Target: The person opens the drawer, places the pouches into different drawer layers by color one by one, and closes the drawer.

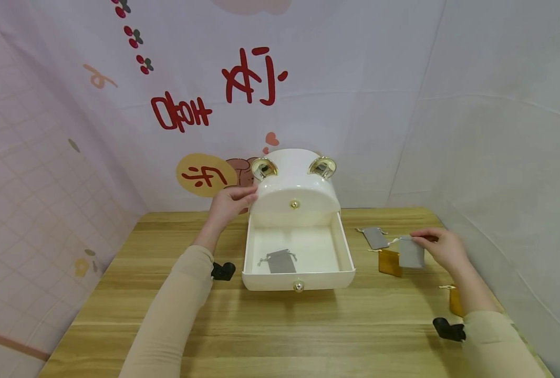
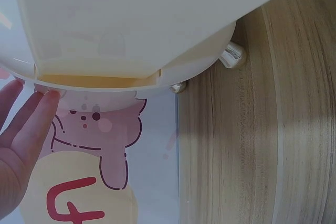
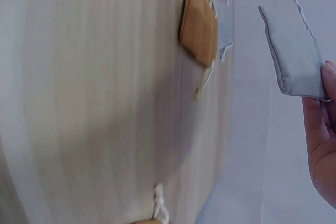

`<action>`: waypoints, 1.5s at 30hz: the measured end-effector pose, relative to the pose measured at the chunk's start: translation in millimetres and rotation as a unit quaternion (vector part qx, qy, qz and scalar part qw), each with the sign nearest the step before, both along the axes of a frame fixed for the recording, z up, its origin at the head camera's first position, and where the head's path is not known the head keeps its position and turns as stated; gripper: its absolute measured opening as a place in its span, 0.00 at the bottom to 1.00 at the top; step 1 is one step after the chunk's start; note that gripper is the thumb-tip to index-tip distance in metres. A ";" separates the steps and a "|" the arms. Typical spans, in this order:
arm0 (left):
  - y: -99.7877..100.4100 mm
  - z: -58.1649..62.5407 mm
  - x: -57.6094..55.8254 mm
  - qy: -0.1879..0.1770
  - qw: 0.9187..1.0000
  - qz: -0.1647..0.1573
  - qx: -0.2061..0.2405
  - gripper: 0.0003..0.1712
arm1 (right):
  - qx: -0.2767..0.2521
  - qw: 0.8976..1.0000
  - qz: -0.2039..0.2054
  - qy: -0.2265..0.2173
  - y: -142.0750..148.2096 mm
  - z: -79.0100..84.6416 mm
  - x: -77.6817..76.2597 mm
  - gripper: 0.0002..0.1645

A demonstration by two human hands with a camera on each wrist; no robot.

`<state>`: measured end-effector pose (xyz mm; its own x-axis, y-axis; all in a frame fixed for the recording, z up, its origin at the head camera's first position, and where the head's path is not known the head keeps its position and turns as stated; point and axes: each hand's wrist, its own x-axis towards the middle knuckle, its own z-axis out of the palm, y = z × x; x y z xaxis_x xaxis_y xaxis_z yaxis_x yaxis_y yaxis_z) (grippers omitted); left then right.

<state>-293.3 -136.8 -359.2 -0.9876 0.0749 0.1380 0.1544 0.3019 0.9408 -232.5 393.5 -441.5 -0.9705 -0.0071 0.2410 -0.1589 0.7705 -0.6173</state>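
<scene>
A white box (image 1: pixel 292 176) with gold-rimmed round ears has its drawer (image 1: pixel 299 281) pulled out, and a grey drawstring pouch (image 1: pixel 281 261) lies in the drawer. My left hand (image 1: pixel 230 206) rests its fairly straight fingers on the left side of the box, their tips right at the edge in the left wrist view. Over on the right, my right hand (image 1: pixel 443 249) pinches a second grey drawstring pouch (image 3: pixel 296 51) by its corner, above the table. Beneath and beside it are a mustard-brown pouch (image 1: pixel 390 262) and another grey pouch (image 1: pixel 375 238) on the table.
Another mustard-brown pouch (image 1: pixel 456 301) lies near the right forearm, partly hidden by it. The wooden table (image 1: pixel 270 336) ends at a printed cloth backdrop (image 1: pixel 355 105) behind the box. Black wrist devices (image 1: pixel 223 271) stick out beside both forearms.
</scene>
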 end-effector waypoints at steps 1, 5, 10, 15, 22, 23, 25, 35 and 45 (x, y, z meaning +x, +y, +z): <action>-0.1 0.1 -0.1 0.000 1.000 0.000 0.001 0.19 | -0.003 1.000 0.001 -0.002 -3.7 1.9 -0.2 0.16; 0.5 0.3 0.6 0.001 1.000 -0.002 0.005 0.19 | -0.008 1.000 0.002 -0.003 -16.5 7.5 -1.3 0.17; 0.8 0.5 1.5 0.001 1.000 0.001 0.008 0.19 | -0.007 1.000 0.000 0.009 -32.4 17.6 -0.4 0.19; 0.9 0.8 1.0 -0.002 1.000 0.001 0.004 0.20 | -0.043 0.999 0.002 0.013 -46.7 30.1 1.2 0.19; 0.7 0.1 -0.4 -0.002 1.000 0.000 0.003 0.20 | -0.090 0.996 0.022 0.014 -67.4 51.7 0.4 0.20; 0.7 0.1 -0.3 -0.001 1.000 -0.001 0.005 0.20 | -0.093 0.995 0.025 0.014 -70.4 55.1 0.3 0.20; 0.7 0.0 -0.4 0.000 1.000 -0.002 0.008 0.20 | -0.104 0.994 0.029 0.013 -76.6 62.1 0.4 0.21; 0.9 -0.3 0.1 0.000 1.000 0.000 0.010 0.19 | -0.159 0.984 0.078 -0.005 -105.3 91.6 3.3 0.21; 0.3 0.3 -0.5 -0.006 1.000 0.002 0.005 0.20 | -0.208 0.970 0.129 -0.003 -140.4 107.7 7.7 0.18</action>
